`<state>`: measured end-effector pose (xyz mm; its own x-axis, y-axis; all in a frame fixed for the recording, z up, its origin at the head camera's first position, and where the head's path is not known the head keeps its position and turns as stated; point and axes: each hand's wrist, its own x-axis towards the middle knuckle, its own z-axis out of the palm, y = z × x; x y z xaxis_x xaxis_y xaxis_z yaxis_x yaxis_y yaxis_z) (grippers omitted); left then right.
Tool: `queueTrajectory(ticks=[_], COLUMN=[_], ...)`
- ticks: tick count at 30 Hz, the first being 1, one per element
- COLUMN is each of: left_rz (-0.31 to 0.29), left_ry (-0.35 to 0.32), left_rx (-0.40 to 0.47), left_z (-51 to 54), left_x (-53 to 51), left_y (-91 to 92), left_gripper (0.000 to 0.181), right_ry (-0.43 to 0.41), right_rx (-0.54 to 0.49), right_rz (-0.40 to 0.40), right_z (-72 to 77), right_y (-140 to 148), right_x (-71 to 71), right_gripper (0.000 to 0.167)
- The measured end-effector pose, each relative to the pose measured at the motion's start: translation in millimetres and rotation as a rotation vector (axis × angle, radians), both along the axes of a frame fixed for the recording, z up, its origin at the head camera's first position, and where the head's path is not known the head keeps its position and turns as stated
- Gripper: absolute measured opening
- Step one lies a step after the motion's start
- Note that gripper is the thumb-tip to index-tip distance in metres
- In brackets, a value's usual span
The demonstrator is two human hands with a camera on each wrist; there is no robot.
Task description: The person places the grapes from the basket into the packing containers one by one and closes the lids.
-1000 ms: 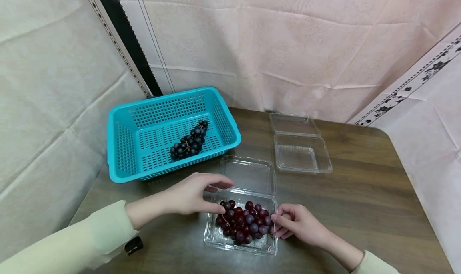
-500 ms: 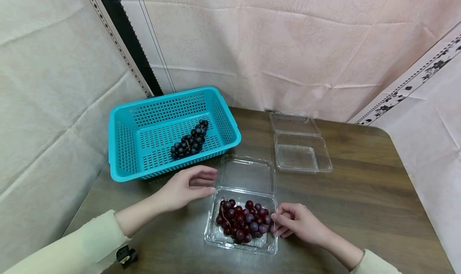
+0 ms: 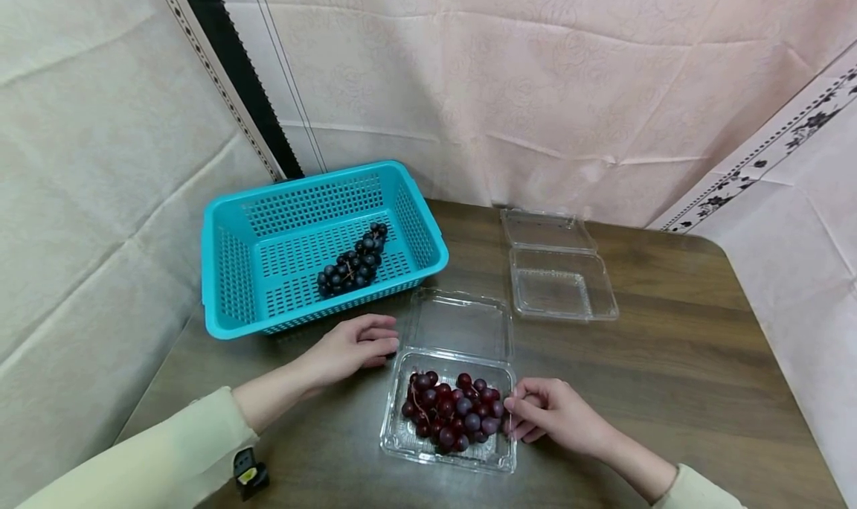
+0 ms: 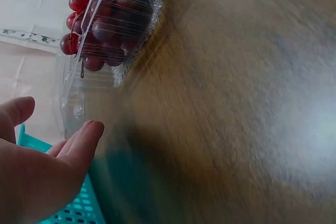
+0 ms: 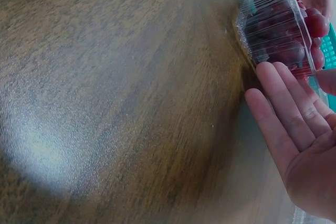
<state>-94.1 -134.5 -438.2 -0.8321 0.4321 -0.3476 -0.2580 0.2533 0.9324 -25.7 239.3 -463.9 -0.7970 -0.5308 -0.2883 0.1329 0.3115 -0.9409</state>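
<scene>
A clear plastic clamshell container (image 3: 402,443) stands with its lid (image 3: 460,323) folded back on the table. A bunch of red grapes (image 3: 451,414) lies in its base. My right hand (image 3: 559,416) pinches the base's right rim, thumb on the inner side and fingers along the outer wall, as the right wrist view shows. My left hand (image 3: 351,349) is beside the container's left edge near the hinge, fingers extended and holding nothing. In the left wrist view, a gap separates the left fingertips (image 4: 93,128) from the grapes.
Behind my left hand a blue perforated basket (image 3: 230,271) holds a bunch of black grapes (image 3: 351,263). A second clear container (image 3: 561,274) lies unfolded at the back right. Cloth (image 3: 535,70) hangs behind the wooden table (image 3: 676,345).
My left hand has drawn back leftward from above the red grapes, then lowered beside the container. The right hand stays at the rim.
</scene>
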Motion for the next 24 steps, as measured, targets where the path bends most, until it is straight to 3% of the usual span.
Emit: queueTrajectory(ticks=[5,12,17,24], left_rz=[0.034,0.057,0.065,0.063], left_ry=[-0.109,-0.178,-0.216,-0.211], left_rx=[0.085,0.134,0.141,0.171], left_z=[-5.8,-12.1,-15.8,-15.0], left_x=[-5.1,-13.7,-17.6,-20.7], left_y=[6.4,12.8,17.1,21.4], left_gripper=[0.063,0.062,0.061,0.06], right_ry=[-0.008,-0.009,-0.004,-0.005], right_rx=[-0.005,-0.002,0.004,-0.002], right_rz=[-0.001,0.002,0.009,0.019], right_z=[-0.2,0.8,1.8,1.6], right_y=[0,0,0,0], right_x=[1.1,2.5,3.6,5.0], right_gripper=[0.023,0.023,0.024,0.022])
